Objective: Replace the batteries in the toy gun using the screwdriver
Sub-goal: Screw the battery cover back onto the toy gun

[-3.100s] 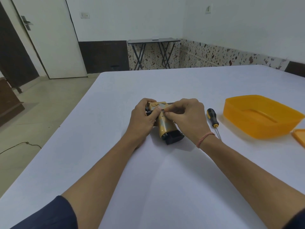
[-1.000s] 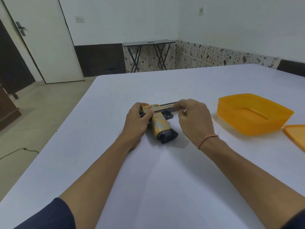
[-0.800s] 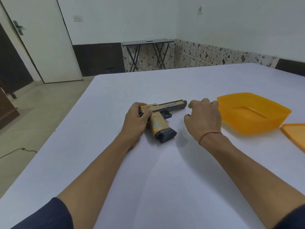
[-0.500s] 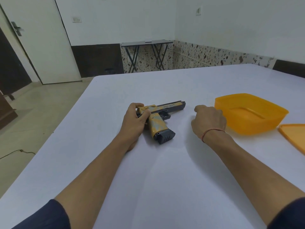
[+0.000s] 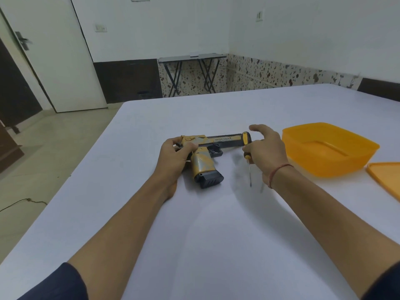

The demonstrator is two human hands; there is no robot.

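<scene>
A toy gun [image 5: 202, 163] is shown lying on its side near the middle of a white desk [image 5: 216, 234], muzzle turned to 3 o'clock and the dark butt of the grip angled toward 5 o'clock. Its rear end is gripped by the left hand [image 5: 175, 155], whose fingers [image 5: 188, 146] are curled round the back of the slide, pinning the toy to the desk. Just to the 3 o'clock side of the grip, a yellow-and-black screwdriver [image 5: 246, 144] is held by its handle in the right hand [image 5: 268, 148], lifted off the surface with the shaft pointing to 6 o'clock. The hold looks loose, with the index finger raised clear of the handle. The tip is apart from the toy.

The job is judged to be at an early stage. The tool is in hand, but no screw is seen removed, no cover is seen open, and no batteries are seen in the view. Which face carries the battery cover cannot be told. Unscrewing, swapping the cells and closing up all appear to remain.

An orange plastic container [image 5: 329, 165] is set at 3 o'clock from the right hand, with its lid [image 5: 387, 178] lying further out at 4 o'clock.
</scene>
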